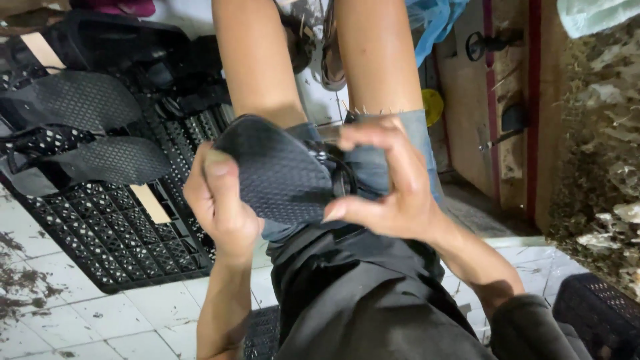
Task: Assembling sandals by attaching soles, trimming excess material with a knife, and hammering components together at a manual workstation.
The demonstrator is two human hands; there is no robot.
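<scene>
Black sandal sole (277,170) held over the lap, tread side up. Left hand (217,197) clamped on its near edge; right hand (393,187) pinching the strap end. More black soles (100,130) lie on a black crate (127,233), left on the tiled floor (80,320).

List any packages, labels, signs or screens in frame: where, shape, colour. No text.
No signs, labels or screens show.
Blue plastic bag: top centre-right, behind the legs, crumpled, translucent.
Pale green bag or sheet: top right corner, only an edge visible.
Black plastic crate: left on the white tiled floor, flat lattice, black sandal soles on it.
Both hands, left hand and right hand, hold a black sandal sole.
</scene>
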